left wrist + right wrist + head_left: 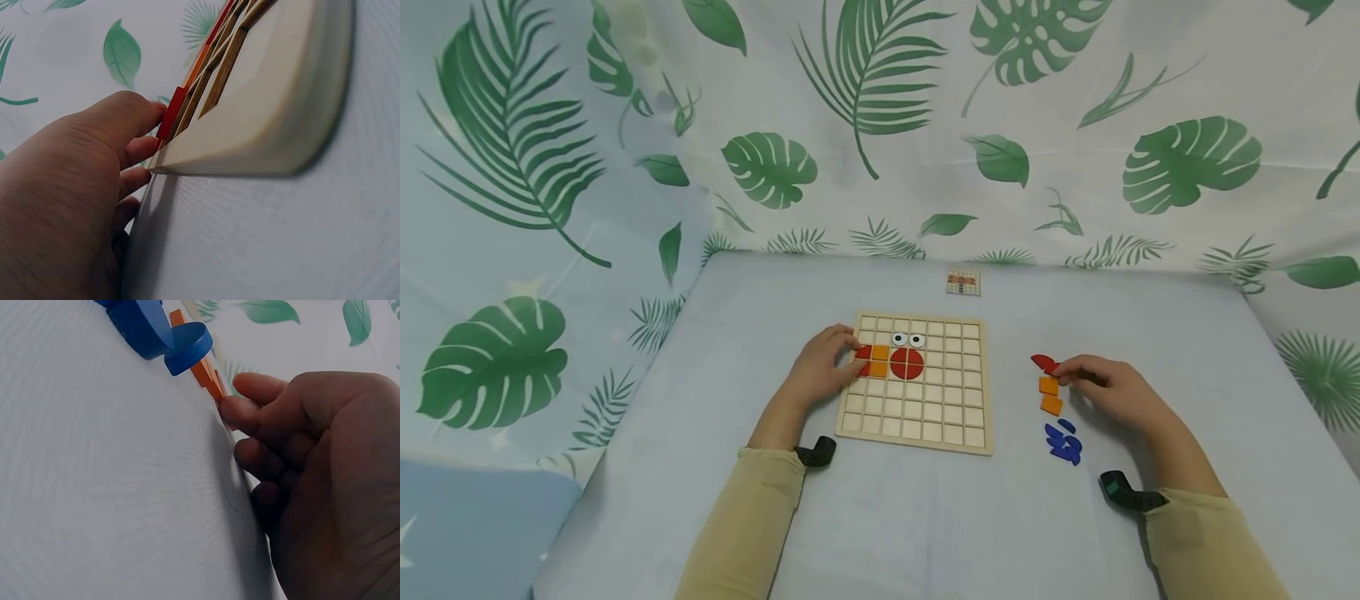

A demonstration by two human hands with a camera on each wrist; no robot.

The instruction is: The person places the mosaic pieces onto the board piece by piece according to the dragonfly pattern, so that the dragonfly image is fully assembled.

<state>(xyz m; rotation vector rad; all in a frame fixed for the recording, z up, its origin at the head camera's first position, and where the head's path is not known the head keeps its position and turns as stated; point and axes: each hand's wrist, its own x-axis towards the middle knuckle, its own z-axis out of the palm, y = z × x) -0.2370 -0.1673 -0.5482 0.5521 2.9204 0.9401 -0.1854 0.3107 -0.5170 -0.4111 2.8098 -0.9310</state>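
My left hand [822,365] is at the left edge of a wooden grid board [951,425]. Its thumb and forefinger, held apart, touch red pieces [172,114] in the leftmost column. Orange squares [878,361] lie beside those, then a red circle [907,364] of quarter pieces beneath two eye pieces [908,340]. Right of the board, my right hand [1108,387] pinches a small red piece between thumb and forefinger, mostly hidden by the fingertips. Another red piece [1042,362] lies just past them. Two orange squares [1049,395] sit close to the thumb.
Several blue curved pieces [1064,443] lie in a cluster nearer me than the orange squares. A small card [963,282] with a printed grid picture lies behind the board. Leaf-patterned cloth [917,192] rises behind the table [925,517].
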